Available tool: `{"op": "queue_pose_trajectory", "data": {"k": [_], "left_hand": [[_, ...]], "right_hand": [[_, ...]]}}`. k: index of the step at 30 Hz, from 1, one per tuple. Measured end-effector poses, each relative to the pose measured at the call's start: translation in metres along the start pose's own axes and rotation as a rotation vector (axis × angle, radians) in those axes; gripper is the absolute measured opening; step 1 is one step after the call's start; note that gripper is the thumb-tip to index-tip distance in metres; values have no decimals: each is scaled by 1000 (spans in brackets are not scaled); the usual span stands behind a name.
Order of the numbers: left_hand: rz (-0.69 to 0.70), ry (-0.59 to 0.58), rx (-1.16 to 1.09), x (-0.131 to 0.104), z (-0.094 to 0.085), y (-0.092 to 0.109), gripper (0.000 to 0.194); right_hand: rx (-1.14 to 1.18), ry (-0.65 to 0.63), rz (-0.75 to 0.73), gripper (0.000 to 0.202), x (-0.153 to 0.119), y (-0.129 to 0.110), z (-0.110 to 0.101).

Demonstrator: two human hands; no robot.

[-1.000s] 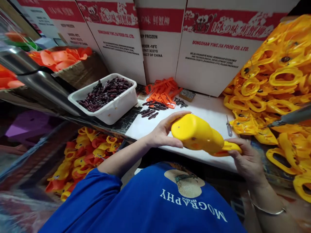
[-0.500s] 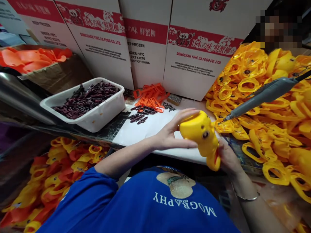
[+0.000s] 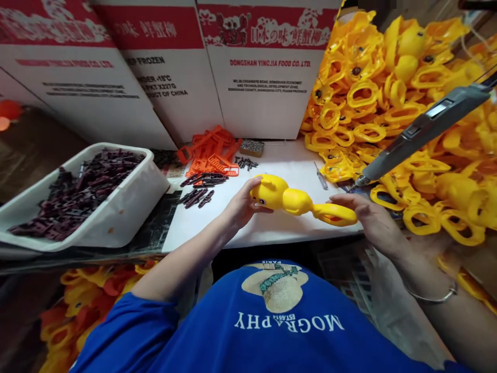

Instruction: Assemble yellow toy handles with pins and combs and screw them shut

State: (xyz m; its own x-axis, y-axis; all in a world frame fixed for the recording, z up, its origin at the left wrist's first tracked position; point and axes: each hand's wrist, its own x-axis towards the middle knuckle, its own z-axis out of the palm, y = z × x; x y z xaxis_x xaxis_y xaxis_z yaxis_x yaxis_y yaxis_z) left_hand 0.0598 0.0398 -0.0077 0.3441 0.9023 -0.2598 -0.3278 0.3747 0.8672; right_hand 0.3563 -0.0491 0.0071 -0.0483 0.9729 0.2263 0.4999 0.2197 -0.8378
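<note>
My left hand grips the head end of a yellow plastic duck toy, thumb and fingers on either side of it. The toy lies level just above the white work surface, its eye facing me and its looped end pointing right. Beside that loop is my right hand, fingers stretched out and not wrapped round anything; whether a fingertip touches the loop I cannot tell. A grey electric screwdriver hangs above the right hand, bit pointing down left.
A white tub of dark plastic parts stands left. Orange frames, dark clips, screws and a small screwdriver lie on the white sheet. Yellow duck pieces pile up right; printed cartons wall the back.
The toy has turned from upright to lying level, its loop now showing to the right. My right hand has moved away from its body. The view has shifted right and down.
</note>
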Motion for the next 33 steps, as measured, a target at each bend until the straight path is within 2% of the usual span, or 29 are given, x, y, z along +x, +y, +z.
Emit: {"op": "queue_pose_trajectory", "data": {"k": [3, 5, 7, 9, 11, 12, 17, 22, 24, 26, 30, 32, 33], "left_hand": [[-45, -25, 2, -1, 7, -6, 57], [-48, -77, 51, -4, 10, -10, 58], [57, -77, 182, -6, 9, -15, 58], [260, -54, 361, -7, 8, -19, 55], [435, -90, 477, -8, 7, -20, 48], [480, -132, 494, -8, 7, -20, 44], [502, -265, 442, -6, 14, -20, 26], [559, -361, 500, -5, 17, -27, 20], [632, -331, 522, -5, 20, -32, 20], [683, -251, 488, -5, 23, -35, 23], [649, -127, 348, -6, 24, -29, 25], [674, -129, 384, -8, 17, -24, 28], [677, -165, 411, -10, 12, -23, 31]], "right_hand": [[-306, 27, -124, 47, -10, -10, -7], [-365, 47, -169, 38, -16, -14, -11], [-365, 56, -208, 33, -20, -15, -15], [-362, 68, -233, 31, -24, -15, -19], [-356, 70, -241, 30, -26, -14, -21], [-351, 66, -241, 30, -27, -14, -22], [-356, 55, -250, 30, -34, -15, -29], [-445, 65, -329, 26, -43, -21, -36], [-492, 64, -374, 23, -46, -28, -32], [-524, 64, -431, 21, -49, -35, -24], [-557, 69, -472, 17, -50, -46, -15], [-596, 72, -470, 18, -48, -51, -18], [-621, 65, -478, 20, -47, -52, -21]]}}
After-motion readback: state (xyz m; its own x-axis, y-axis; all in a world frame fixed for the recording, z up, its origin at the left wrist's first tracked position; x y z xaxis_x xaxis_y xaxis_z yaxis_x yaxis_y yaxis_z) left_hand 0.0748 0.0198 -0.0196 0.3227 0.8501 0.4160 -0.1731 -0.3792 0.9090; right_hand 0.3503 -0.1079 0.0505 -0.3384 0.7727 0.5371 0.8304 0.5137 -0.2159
